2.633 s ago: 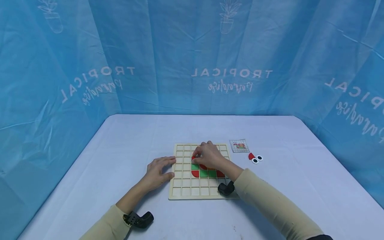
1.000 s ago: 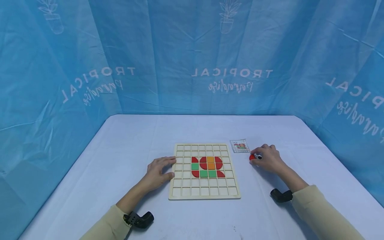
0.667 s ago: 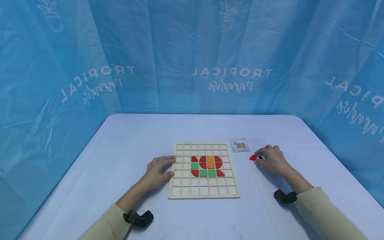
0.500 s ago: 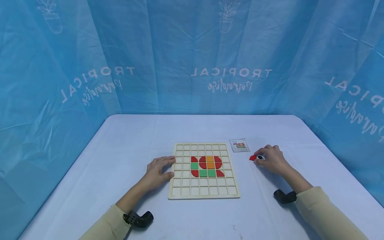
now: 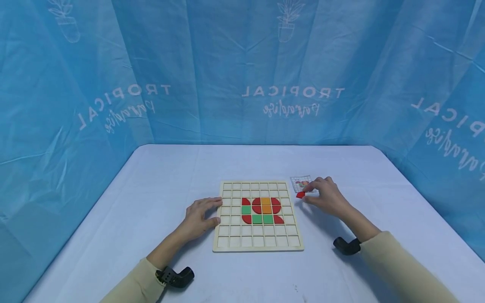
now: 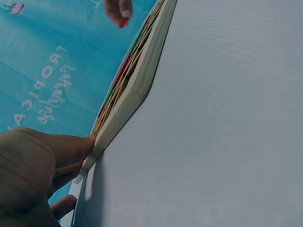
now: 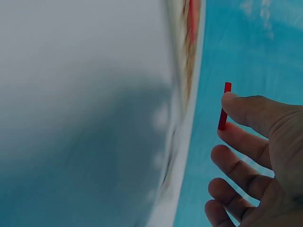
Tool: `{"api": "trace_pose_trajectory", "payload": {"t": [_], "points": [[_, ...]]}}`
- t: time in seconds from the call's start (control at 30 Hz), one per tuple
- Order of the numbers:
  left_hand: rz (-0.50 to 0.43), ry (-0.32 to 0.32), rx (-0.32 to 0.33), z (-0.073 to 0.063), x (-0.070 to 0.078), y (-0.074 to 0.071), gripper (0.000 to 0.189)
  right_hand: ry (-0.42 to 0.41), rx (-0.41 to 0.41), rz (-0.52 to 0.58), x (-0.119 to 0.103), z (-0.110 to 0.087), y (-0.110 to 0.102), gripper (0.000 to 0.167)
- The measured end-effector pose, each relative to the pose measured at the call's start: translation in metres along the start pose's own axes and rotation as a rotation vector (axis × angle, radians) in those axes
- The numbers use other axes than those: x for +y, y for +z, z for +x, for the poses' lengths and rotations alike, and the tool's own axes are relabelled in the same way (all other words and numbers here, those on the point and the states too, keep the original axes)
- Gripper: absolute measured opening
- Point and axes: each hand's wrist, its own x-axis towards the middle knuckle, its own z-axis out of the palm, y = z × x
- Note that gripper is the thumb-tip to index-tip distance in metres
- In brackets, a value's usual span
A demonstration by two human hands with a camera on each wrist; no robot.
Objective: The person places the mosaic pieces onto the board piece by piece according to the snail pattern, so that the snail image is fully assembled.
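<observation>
A wooden grid board (image 5: 235,242) lies on the table, with several red, green and orange tiles (image 5: 266,209) set in its middle squares. My left hand (image 5: 197,219) rests against the board's left edge, thumb and fingertips touching the rim, fingers spread. To the right of the board, my right hand (image 5: 326,195) pinches a red quarter-circle tile (image 5: 300,195) between thumb and index finger, just above the table. In the right wrist view the tile (image 7: 225,106) is seen edge-on, and the other fingers curve loosely. The eye tiles seen earlier are hidden from view.
A small picture card (image 5: 298,180) with a printed grid lies beyond the board's upper right corner, partly covered by the right hand. The white table (image 5: 170,168) is enclosed by blue printed curtains (image 5: 212,63). Each wrist wears a black camera mount (image 5: 176,277).
My right hand left the board, took the red quarter-circle tile from beside the eye tiles, and is carrying it leftward toward the board. The left hand stays at the board's edge.
</observation>
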Motion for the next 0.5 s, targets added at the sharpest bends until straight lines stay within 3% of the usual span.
{"api": "trace_pose_trajectory", "payload": {"t": [0.23, 0.5], "points": [[0.003, -0.01, -0.013, 0.0, 0.0, -0.001, 0.048, -0.093, -0.027, 0.037, -0.064, 0.013, 0.019, 0.024], [0.011, -0.021, -0.035, 0.001, -0.002, -0.002, 0.047, -0.184, -0.064, 0.045, -0.114, 0.03, 0.049, 0.023]]}}
